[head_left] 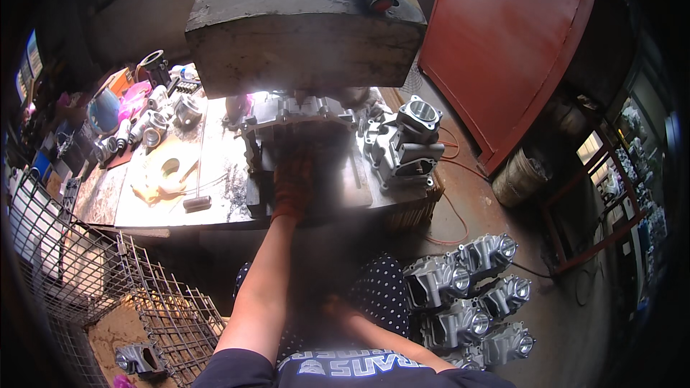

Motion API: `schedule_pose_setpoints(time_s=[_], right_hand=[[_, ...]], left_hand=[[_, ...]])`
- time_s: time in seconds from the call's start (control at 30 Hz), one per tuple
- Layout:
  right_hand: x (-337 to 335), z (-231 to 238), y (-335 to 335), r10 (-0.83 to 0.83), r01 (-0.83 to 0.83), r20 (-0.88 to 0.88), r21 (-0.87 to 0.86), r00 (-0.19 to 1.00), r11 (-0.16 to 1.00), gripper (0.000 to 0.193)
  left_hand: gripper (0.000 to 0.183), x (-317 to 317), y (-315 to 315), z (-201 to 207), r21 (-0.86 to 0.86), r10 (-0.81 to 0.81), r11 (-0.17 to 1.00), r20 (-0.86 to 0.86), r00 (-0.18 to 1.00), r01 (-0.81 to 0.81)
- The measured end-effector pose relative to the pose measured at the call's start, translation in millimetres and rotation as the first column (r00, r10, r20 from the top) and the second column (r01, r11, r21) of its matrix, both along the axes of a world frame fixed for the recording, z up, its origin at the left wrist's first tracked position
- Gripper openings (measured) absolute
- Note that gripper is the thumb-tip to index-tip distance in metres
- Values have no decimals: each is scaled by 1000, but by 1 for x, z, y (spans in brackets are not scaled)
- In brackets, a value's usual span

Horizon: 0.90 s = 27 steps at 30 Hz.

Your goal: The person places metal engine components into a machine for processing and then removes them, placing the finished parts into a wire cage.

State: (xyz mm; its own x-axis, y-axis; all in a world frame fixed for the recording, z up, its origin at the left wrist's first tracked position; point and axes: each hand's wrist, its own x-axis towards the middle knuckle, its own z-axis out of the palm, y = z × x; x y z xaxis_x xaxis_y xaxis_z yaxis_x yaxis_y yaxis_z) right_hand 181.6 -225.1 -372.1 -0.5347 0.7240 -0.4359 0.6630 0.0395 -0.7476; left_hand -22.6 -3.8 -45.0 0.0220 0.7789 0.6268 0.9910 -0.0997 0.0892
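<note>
My left hand (293, 185), in a reddish-orange work glove, reaches forward over the workbench (223, 172). In front of it stands a large silver metal casting (298, 111), partly under a grey metal hood. A dark smear across the middle of the picture hides the fingers, so I cannot see whether they touch the casting. Low over my lap, near the polka-dot cloth (384, 287), is my right hand (334, 307). It too is lost in the dark haze, and whatever it may hold is hidden.
The grey hood (305, 39) hangs over the bench's far side. Cast housings stand on the bench's right (406, 147), with several more housings (471, 302) below. A wire-mesh cage (154, 309) is at lower left. Tape (170, 172) and a small dark cylinder (198, 203) lie on the left.
</note>
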Motion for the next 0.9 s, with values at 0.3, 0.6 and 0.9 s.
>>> schedule_pose_setpoints(time_s=[0.3, 0.6, 0.9], right_hand=[[0, -3, -1, 8, -10, 27, 67, 1000, 998, 42], [0, 20, 1, -13, 13, 27, -14, 1000, 1000, 46], [2, 34, 2, -21, 21, 30, 1, 999, 1000, 48]], left_hand=[[54, 3, 1, -1, 1, 28, 1000, 10, 1000, -28], [45, 2, 2, -5, -4, 31, 1000, 41, 999, -31], [44, 4, 2, -3, -3, 37, 999, -17, 999, -38]])
